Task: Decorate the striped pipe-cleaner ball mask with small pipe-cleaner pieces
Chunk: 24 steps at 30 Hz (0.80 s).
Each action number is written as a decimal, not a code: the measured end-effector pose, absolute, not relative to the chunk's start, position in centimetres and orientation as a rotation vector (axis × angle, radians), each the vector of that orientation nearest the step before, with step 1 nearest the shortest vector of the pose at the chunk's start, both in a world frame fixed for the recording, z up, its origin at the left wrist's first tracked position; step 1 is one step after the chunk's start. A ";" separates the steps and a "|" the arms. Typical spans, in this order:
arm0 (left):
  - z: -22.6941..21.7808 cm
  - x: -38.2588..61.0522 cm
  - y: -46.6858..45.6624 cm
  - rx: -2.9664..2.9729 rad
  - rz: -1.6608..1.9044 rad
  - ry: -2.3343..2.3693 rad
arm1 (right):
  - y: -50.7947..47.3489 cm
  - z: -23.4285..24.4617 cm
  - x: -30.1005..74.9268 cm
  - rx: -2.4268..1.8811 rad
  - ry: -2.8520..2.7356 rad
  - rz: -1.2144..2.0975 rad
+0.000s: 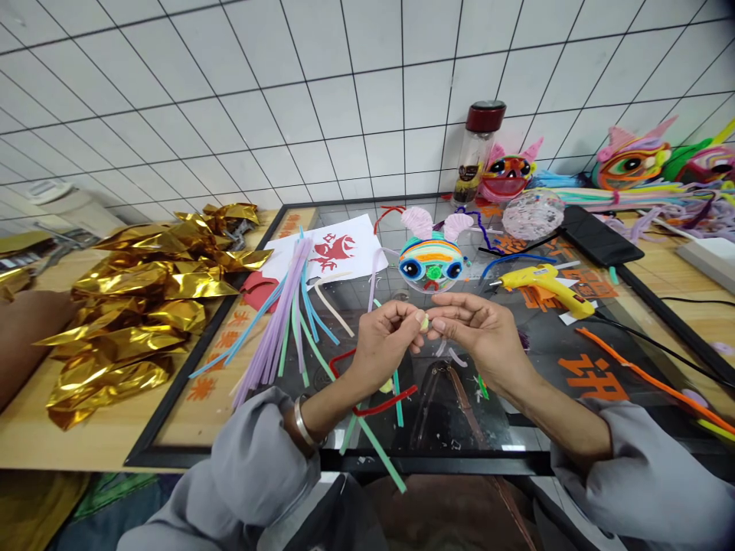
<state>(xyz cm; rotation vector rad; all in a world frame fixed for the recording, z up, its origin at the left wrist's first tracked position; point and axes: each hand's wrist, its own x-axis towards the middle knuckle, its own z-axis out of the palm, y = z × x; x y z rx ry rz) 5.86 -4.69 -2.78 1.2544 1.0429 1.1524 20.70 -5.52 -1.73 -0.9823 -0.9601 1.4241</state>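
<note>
Between my hands is a small pale yellow piece (425, 322), too small to make out fully. My left hand (383, 343) pinches it between thumb and index finger. From the other side, my right hand (487, 335) brings its thumb and fingertips together at the piece's edge. Just beyond stands a round animal head (432, 264) made of coloured pipe cleaners, with pink ears and blue-ringed eyes. Under my left forearm lie a bent red pipe cleaner (387, 403) and a green pipe cleaner (379, 453).
Left are lilac pipe cleaners (281, 321), printed paper (338, 249) and gold foil (132, 298), with another person's arm (28, 337). On the right lie a yellow glue gun (545, 288) with its cord, a black phone (600, 233) and a clear ball (533, 214). A bottle (475, 157) stands behind.
</note>
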 end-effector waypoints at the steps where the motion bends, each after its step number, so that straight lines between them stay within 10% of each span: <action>1: -2.8 5.9 -4.7 1.245 1.155 1.036 | -5.5 -1.7 20.7 -0.985 -0.957 1.424; 24: -3.0 5.9 -4.6 1.170 1.166 0.997 | -5.6 -2.1 20.8 -1.080 -1.015 1.128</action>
